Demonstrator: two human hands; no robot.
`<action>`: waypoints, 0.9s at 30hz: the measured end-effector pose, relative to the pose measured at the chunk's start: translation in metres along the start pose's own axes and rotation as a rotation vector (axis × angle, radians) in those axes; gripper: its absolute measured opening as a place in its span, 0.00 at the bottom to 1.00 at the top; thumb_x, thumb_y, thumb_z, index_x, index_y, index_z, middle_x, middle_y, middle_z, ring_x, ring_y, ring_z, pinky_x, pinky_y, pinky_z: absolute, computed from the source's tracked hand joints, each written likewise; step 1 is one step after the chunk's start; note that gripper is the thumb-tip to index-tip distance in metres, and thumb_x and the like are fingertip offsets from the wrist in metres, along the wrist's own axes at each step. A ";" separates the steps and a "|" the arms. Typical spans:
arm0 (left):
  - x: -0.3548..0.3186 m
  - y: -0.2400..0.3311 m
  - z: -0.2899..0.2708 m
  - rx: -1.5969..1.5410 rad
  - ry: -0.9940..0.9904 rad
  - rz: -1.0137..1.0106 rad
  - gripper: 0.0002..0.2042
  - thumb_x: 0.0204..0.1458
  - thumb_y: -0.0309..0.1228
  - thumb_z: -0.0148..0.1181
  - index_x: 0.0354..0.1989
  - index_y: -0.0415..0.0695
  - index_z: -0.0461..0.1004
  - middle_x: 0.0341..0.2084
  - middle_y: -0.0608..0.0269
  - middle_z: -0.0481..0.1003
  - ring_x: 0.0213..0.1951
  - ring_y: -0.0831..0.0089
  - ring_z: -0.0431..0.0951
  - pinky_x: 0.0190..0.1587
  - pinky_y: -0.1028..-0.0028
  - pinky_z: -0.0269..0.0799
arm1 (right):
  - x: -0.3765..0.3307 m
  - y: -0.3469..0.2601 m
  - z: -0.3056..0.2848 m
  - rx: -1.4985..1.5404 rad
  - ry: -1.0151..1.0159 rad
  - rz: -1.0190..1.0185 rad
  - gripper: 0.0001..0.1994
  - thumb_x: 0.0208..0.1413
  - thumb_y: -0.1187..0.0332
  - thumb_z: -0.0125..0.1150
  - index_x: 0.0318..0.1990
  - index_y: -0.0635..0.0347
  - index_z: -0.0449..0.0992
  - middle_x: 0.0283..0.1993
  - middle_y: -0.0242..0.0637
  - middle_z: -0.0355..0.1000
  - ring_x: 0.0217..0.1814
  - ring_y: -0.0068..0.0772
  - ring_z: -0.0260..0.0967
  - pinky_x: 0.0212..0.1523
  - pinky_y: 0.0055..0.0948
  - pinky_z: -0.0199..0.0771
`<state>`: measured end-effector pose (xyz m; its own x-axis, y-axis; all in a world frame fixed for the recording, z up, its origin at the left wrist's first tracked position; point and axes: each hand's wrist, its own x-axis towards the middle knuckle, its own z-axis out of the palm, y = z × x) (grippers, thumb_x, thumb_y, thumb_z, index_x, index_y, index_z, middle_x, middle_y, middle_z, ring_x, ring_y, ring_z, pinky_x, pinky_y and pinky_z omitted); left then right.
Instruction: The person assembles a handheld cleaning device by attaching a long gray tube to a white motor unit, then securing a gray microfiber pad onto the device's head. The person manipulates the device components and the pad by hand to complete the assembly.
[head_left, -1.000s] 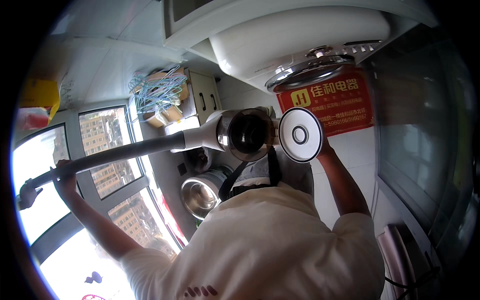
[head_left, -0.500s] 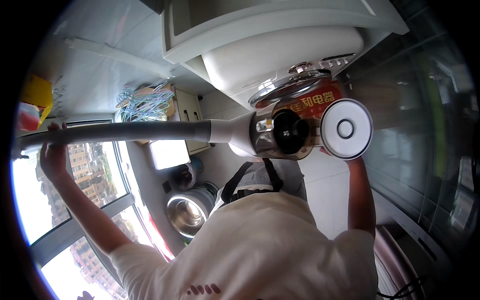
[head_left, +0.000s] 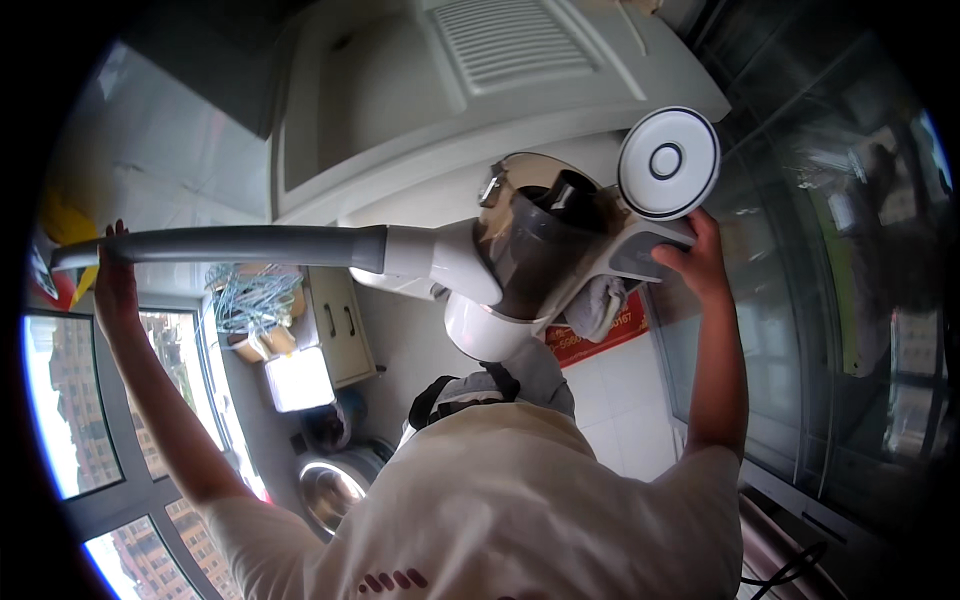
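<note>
The pale tiled floor [head_left: 625, 425], right of the frame's centre, bears a flat red mat [head_left: 610, 338] with yellow print; left of centre stands a cream, dark-handled cabinet [head_left: 338, 345].

The cream short-sleeved shirt [head_left: 500, 500] bears slanted dark dashes [head_left: 387, 580].

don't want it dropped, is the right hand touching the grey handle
Touching. The head view shows it: the right hand is at the outer end of the grey handle, its thumb lying across it.
</note>
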<state>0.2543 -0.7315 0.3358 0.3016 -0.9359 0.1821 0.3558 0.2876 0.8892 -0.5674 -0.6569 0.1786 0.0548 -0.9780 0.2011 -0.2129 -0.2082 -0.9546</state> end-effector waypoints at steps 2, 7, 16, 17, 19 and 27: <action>0.016 -0.006 -0.003 -0.062 -0.037 -0.003 0.21 0.65 0.27 0.44 0.65 0.33 0.56 0.65 0.45 0.58 0.66 0.57 0.60 0.69 0.60 0.54 | 0.024 -0.005 -0.020 -0.060 -0.043 -0.003 0.36 0.35 0.60 0.77 0.54 0.67 0.71 0.47 0.39 0.74 0.49 0.28 0.71 0.53 0.29 0.70; 0.015 -0.017 0.017 -0.144 -0.100 0.015 0.22 0.62 0.27 0.49 0.63 0.32 0.57 0.60 0.42 0.64 0.63 0.56 0.64 0.67 0.58 0.59 | 0.073 0.001 -0.051 0.023 -0.116 -0.005 0.33 0.36 0.58 0.78 0.49 0.66 0.72 0.45 0.37 0.74 0.48 0.27 0.70 0.51 0.29 0.70; -0.019 -0.033 0.061 -0.159 0.156 0.114 0.21 0.61 0.28 0.52 0.59 0.29 0.61 0.57 0.39 0.66 0.60 0.55 0.68 0.63 0.60 0.67 | 0.159 0.008 -0.094 0.014 -0.162 -0.075 0.30 0.38 0.54 0.75 0.47 0.64 0.73 0.44 0.35 0.73 0.47 0.25 0.69 0.51 0.27 0.68; -0.022 -0.035 0.065 -0.149 0.191 0.131 0.21 0.61 0.28 0.53 0.59 0.29 0.61 0.57 0.39 0.66 0.60 0.55 0.68 0.63 0.60 0.67 | 0.167 0.005 -0.098 -0.001 -0.169 -0.082 0.30 0.38 0.54 0.74 0.47 0.64 0.73 0.43 0.34 0.73 0.47 0.25 0.69 0.50 0.26 0.68; -0.029 -0.038 0.071 -0.115 0.268 0.170 0.23 0.60 0.28 0.54 0.61 0.29 0.58 0.58 0.38 0.65 0.61 0.55 0.67 0.61 0.61 0.70 | 0.186 -0.008 -0.099 -0.032 -0.196 -0.085 0.29 0.39 0.54 0.73 0.47 0.64 0.74 0.42 0.33 0.73 0.46 0.24 0.68 0.50 0.26 0.67; -0.047 -0.095 0.077 -0.140 0.106 0.333 0.16 0.61 0.29 0.53 0.55 0.35 0.68 0.49 0.50 0.74 0.31 0.81 0.74 0.31 0.85 0.70 | 0.272 0.043 -0.160 -0.260 -0.075 -0.011 0.39 0.47 0.53 0.67 0.64 0.63 0.59 0.63 0.40 0.61 0.65 0.35 0.58 0.64 0.37 0.58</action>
<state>0.1380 -0.7307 0.2752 0.5081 -0.7624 0.4007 0.3379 0.6043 0.7216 -0.7179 -0.9339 0.2270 0.1282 -0.9742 0.1856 -0.4547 -0.2241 -0.8620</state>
